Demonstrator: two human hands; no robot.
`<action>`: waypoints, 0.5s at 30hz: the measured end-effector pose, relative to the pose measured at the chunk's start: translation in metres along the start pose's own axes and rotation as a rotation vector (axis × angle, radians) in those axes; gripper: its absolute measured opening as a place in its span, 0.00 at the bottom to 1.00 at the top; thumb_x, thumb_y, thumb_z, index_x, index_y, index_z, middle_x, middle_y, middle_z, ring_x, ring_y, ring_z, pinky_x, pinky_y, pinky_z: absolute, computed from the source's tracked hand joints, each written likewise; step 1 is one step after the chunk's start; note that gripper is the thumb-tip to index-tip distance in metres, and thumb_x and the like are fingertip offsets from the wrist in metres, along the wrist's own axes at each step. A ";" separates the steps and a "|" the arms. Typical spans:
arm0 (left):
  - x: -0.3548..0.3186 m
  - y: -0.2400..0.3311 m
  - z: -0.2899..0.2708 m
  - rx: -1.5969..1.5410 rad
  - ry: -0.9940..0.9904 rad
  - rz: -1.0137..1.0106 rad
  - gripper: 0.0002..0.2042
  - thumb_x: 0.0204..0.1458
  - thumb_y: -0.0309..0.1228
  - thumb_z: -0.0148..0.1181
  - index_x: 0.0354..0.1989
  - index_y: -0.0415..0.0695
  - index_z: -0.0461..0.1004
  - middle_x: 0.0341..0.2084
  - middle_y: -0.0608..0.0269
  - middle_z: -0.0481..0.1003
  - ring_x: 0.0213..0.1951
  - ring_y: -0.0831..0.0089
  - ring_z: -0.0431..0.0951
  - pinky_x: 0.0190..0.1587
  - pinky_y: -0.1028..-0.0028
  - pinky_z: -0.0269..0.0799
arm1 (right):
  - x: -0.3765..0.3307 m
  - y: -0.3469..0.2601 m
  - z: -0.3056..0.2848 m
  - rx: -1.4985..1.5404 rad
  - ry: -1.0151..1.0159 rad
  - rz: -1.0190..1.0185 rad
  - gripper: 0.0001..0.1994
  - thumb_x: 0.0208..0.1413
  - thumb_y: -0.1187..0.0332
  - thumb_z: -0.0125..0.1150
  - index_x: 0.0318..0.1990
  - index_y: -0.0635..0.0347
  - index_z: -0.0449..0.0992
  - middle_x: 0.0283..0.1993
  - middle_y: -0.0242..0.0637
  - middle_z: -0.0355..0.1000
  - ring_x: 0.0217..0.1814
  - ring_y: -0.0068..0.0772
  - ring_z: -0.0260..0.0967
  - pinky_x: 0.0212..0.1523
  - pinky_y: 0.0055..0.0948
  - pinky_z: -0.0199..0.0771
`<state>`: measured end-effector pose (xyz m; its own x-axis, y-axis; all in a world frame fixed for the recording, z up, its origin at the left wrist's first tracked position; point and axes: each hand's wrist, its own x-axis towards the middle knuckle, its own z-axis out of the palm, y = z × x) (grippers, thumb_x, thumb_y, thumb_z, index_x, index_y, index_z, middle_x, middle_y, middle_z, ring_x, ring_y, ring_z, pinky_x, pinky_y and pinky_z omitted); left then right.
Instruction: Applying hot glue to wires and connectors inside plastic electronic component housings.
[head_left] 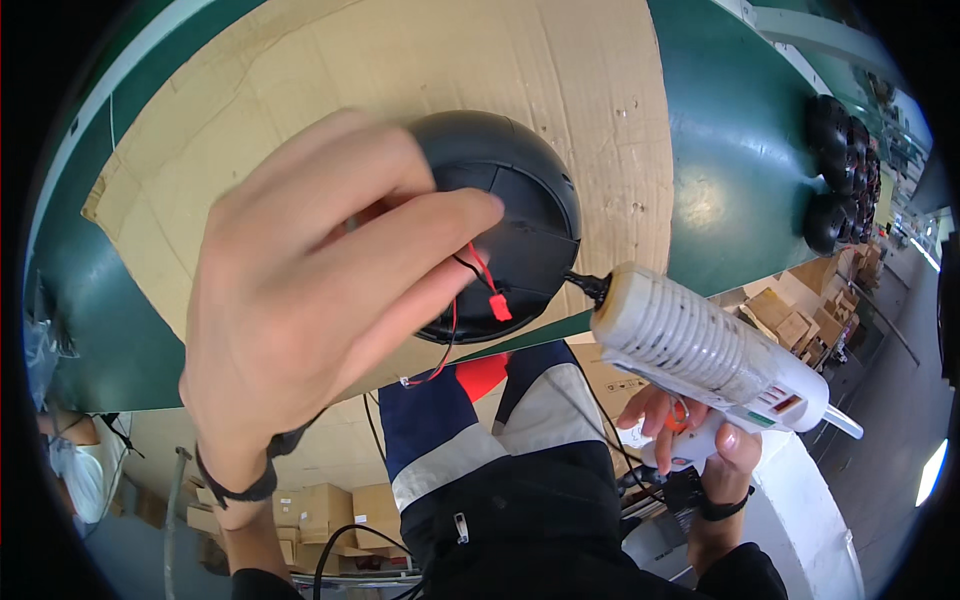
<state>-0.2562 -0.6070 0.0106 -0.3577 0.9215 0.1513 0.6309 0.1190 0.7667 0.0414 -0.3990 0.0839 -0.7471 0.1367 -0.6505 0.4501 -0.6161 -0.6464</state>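
Note:
A round black plastic housing (525, 185) rests on the cardboard sheet near the table's front edge. Over its left side is my left hand (310, 245), a little blurred, with curled fingers pinching thin red and black wires (483, 268). A small red connector (500, 306) ends these wires and lies against the housing. Another thin wire pair (440, 368) trails below my fingers to a small pale plug. My right hand (690, 432) grips the handle of a white hot glue gun (715, 350). Its dark, coated nozzle points left, close beside the housing's lower right edge.
Brown cardboard (590, 70) covers much of the green table (735, 190). Several black rounded housings (840, 175) stand at the table's far right. Cardboard boxes (325, 515) sit below the table. At the left edge, part of another person (85, 465) shows. A black cable (340, 540) hangs near my legs.

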 end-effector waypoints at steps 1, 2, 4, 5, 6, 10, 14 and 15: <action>0.006 -0.001 -0.001 0.001 -0.044 0.013 0.10 0.43 0.18 0.70 0.37 0.36 0.83 0.27 0.62 0.75 0.30 0.73 0.73 0.30 0.75 0.66 | 0.000 -0.003 0.006 0.019 0.042 0.044 0.29 0.56 0.49 0.72 0.50 0.69 0.74 0.42 0.49 0.75 0.46 0.60 0.80 0.28 0.39 0.87; 0.011 -0.004 -0.001 -0.055 0.001 -0.021 0.09 0.44 0.17 0.69 0.35 0.36 0.83 0.26 0.63 0.75 0.28 0.75 0.73 0.29 0.76 0.65 | 0.003 -0.003 0.009 0.036 0.049 0.050 0.28 0.56 0.49 0.72 0.49 0.69 0.75 0.40 0.49 0.75 0.47 0.59 0.80 0.28 0.39 0.87; 0.021 -0.011 -0.004 -0.193 0.025 -0.155 0.06 0.47 0.19 0.69 0.34 0.37 0.82 0.25 0.64 0.76 0.28 0.78 0.73 0.29 0.76 0.67 | 0.007 -0.002 0.014 0.069 0.064 0.062 0.26 0.57 0.50 0.71 0.46 0.68 0.76 0.38 0.49 0.77 0.48 0.58 0.80 0.27 0.39 0.87; 0.026 -0.016 -0.005 -0.250 0.020 -0.199 0.04 0.50 0.20 0.69 0.33 0.37 0.82 0.26 0.64 0.77 0.27 0.80 0.74 0.29 0.77 0.67 | 0.008 -0.002 0.014 0.085 0.045 0.068 0.26 0.57 0.50 0.71 0.46 0.68 0.76 0.38 0.49 0.77 0.48 0.58 0.80 0.27 0.39 0.87; 0.031 -0.023 -0.004 -0.289 -0.004 -0.200 0.03 0.51 0.20 0.69 0.33 0.37 0.81 0.26 0.65 0.78 0.27 0.80 0.73 0.29 0.77 0.68 | 0.009 -0.001 0.013 0.103 0.029 0.073 0.25 0.57 0.50 0.70 0.45 0.68 0.76 0.38 0.50 0.77 0.49 0.58 0.80 0.27 0.39 0.87; 0.046 -0.041 0.004 -0.567 -0.050 -0.340 0.03 0.55 0.23 0.68 0.34 0.39 0.80 0.29 0.66 0.81 0.28 0.84 0.75 0.31 0.81 0.69 | 0.011 0.003 0.009 0.124 0.021 0.104 0.23 0.56 0.51 0.71 0.43 0.66 0.78 0.39 0.51 0.78 0.51 0.60 0.79 0.32 0.44 0.87; 0.050 -0.041 0.009 -0.771 -0.085 -0.519 0.05 0.59 0.25 0.66 0.35 0.36 0.81 0.27 0.67 0.80 0.27 0.86 0.75 0.30 0.84 0.68 | 0.017 -0.009 0.029 -0.181 0.110 0.111 0.21 0.53 0.54 0.73 0.41 0.64 0.79 0.39 0.48 0.80 0.50 0.53 0.80 0.41 0.47 0.86; 0.052 -0.041 0.010 -0.857 -0.079 -0.497 0.06 0.60 0.26 0.66 0.34 0.35 0.82 0.26 0.67 0.80 0.27 0.87 0.74 0.30 0.84 0.67 | 0.018 -0.016 0.039 -0.366 0.151 0.114 0.19 0.51 0.57 0.74 0.40 0.64 0.79 0.38 0.47 0.80 0.48 0.51 0.81 0.42 0.45 0.85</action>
<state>-0.2939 -0.5603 -0.0192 -0.3800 0.8649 -0.3280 -0.3006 0.2199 0.9280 0.0021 -0.4169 0.0983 -0.6145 0.2131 -0.7596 0.6904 -0.3207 -0.6485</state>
